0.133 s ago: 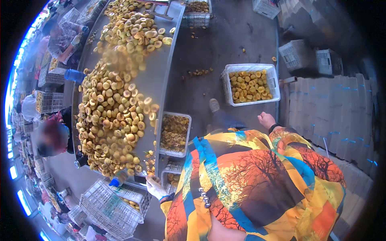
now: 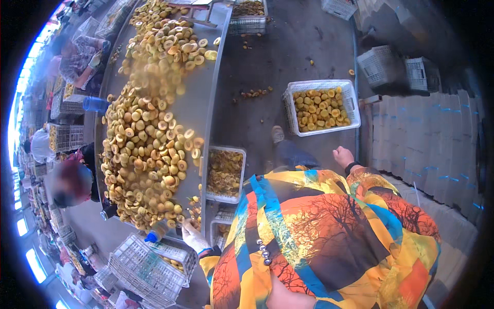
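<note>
My left hand (image 2: 195, 238), in a white glove, is at the near corner of a metal table (image 2: 201, 92). Its fingers are drawn together; whatever they hold is too small to make out. Just beyond it lie the halved yellow fruits (image 2: 144, 149), peach-like with hollow centres, heaped along the table. A blue-capped bottle (image 2: 154, 234) lies to the left of this hand. My right hand (image 2: 343, 156) is bare, its fingers curled in with nothing seen in them. It hangs away from the table, below a white crate (image 2: 321, 133) of fruit halves.
White crates of scraps (image 2: 225, 198) and fruit stand against the table's right side. Stacked crates (image 2: 149, 265) are at lower left. A person (image 2: 72, 180) stands across the table, and another works farther up. Grey stacked sheets (image 2: 422, 144) lie at right.
My view has shifted slightly, and the table and crates sit a little differently in the picture. My left hand stays at the table corner; the person across has leaned slightly.
</note>
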A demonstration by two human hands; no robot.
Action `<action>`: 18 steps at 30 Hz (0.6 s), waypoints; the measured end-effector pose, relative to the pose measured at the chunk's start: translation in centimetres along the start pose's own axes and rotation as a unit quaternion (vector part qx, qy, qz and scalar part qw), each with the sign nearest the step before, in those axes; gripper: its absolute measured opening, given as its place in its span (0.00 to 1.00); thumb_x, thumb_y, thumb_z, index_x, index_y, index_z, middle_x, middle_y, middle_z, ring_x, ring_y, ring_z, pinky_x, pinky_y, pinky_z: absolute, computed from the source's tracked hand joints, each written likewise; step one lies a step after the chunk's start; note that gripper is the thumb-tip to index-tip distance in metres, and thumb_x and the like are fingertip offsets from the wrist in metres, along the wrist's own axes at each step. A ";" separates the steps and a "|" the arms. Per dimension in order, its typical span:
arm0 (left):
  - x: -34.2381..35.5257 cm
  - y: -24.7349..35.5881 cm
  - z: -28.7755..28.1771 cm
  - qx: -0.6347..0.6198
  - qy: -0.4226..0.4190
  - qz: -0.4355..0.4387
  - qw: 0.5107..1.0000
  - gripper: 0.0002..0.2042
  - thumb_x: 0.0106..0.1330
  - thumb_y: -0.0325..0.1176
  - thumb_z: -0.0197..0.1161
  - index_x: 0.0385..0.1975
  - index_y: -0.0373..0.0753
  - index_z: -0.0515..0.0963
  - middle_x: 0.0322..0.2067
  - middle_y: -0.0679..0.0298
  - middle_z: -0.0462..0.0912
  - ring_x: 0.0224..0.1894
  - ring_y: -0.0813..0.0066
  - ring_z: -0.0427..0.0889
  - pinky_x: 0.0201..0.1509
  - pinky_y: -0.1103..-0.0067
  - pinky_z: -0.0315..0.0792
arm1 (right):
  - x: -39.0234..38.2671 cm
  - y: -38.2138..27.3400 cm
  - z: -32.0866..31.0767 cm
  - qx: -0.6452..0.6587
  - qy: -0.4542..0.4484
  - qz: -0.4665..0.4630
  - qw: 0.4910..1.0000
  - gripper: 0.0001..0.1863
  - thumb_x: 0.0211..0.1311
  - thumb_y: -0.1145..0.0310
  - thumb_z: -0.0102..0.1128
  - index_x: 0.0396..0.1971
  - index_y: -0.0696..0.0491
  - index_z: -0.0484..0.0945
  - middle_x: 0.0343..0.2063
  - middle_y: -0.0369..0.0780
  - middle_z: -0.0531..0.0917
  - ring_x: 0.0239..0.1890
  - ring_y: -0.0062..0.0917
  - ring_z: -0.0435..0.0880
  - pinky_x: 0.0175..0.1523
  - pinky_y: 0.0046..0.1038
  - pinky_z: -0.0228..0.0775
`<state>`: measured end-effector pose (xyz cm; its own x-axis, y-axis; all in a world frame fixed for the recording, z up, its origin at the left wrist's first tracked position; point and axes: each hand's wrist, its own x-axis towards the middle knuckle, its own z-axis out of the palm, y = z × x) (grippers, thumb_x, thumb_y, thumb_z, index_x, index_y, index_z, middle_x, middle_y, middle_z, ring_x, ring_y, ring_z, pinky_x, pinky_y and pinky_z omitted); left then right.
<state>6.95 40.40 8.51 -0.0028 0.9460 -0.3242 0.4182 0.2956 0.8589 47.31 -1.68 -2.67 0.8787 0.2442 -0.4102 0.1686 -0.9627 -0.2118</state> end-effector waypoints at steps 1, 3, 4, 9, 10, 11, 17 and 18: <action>0.6 1.1 1.1 0.015 -0.017 0.043 0.999 0.14 0.66 0.40 0.50 0.26 0.36 0.75 0.21 0.72 0.71 0.22 0.86 0.65 0.23 0.86 0.59 | 0.4 0.2 -0.2 0.007 0.003 0.017 1.000 0.16 0.56 0.57 0.50 0.25 0.57 0.74 0.24 0.51 0.79 0.32 0.47 0.77 0.40 0.43 0.68; 1.6 3.9 3.5 0.029 -0.052 0.037 0.998 0.13 0.66 0.38 0.51 0.26 0.35 0.75 0.19 0.74 0.71 0.21 0.88 0.65 0.23 0.88 0.59 | 1.0 0.6 -0.7 0.010 -0.016 0.039 0.999 0.15 0.55 0.57 0.51 0.25 0.56 0.74 0.25 0.51 0.79 0.33 0.47 0.77 0.41 0.42 0.68; 1.9 5.9 4.9 0.037 -0.076 0.049 0.995 0.12 0.65 0.38 0.52 0.27 0.35 0.76 0.19 0.73 0.71 0.21 0.88 0.66 0.24 0.88 0.61 | 1.6 1.2 -0.7 0.014 -0.019 0.047 0.999 0.15 0.55 0.57 0.51 0.25 0.56 0.74 0.25 0.51 0.79 0.33 0.46 0.77 0.41 0.42 0.68; 1.4 15.0 8.6 0.145 -0.083 0.185 0.968 0.10 0.63 0.32 0.55 0.37 0.31 0.76 0.31 0.63 0.79 0.33 0.77 0.76 0.38 0.82 0.70 | 4.7 3.7 -3.8 0.046 -0.021 0.086 0.995 0.13 0.52 0.59 0.55 0.25 0.55 0.74 0.25 0.49 0.79 0.33 0.45 0.77 0.40 0.40 0.69; 2.9 15.4 7.4 0.076 -0.066 0.152 0.983 0.10 0.64 0.31 0.53 0.39 0.31 0.74 0.33 0.61 0.79 0.35 0.75 0.77 0.41 0.81 0.71 | 5.2 4.6 -4.3 0.058 -0.012 0.099 0.993 0.12 0.52 0.60 0.55 0.26 0.55 0.74 0.26 0.49 0.79 0.34 0.45 0.77 0.40 0.40 0.69; 5.4 14.9 4.9 0.005 -0.052 0.120 0.991 0.10 0.65 0.29 0.50 0.41 0.31 0.73 0.35 0.60 0.79 0.37 0.72 0.77 0.43 0.79 0.71 | 5.7 5.6 -4.7 0.072 -0.002 0.113 0.991 0.11 0.51 0.62 0.55 0.26 0.55 0.74 0.26 0.49 0.79 0.34 0.45 0.77 0.41 0.40 0.69; 10.0 19.4 -0.3 0.244 0.175 0.112 0.947 0.20 0.64 0.47 0.51 0.32 0.32 0.78 0.23 0.62 0.79 0.20 0.76 0.70 0.23 0.78 0.65 | 12.8 7.2 -6.3 0.065 0.037 0.142 0.987 0.10 0.47 0.67 0.54 0.30 0.54 0.75 0.30 0.51 0.79 0.37 0.45 0.78 0.43 0.41 0.68; 5.7 22.7 4.3 0.304 0.190 0.157 0.920 0.18 0.63 0.42 0.53 0.42 0.33 0.76 0.38 0.52 0.80 0.37 0.59 0.78 0.41 0.72 0.71 | 14.1 7.2 -5.6 0.061 0.053 0.152 0.985 0.09 0.47 0.68 0.54 0.29 0.55 0.76 0.30 0.51 0.79 0.37 0.45 0.78 0.43 0.41 0.69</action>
<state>20.33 51.94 24.42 -0.0649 0.9846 0.1625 0.8831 -0.0192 0.4687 63.47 -5.83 -5.00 0.9231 -0.0732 -0.3775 -0.1591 -0.9665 -0.2016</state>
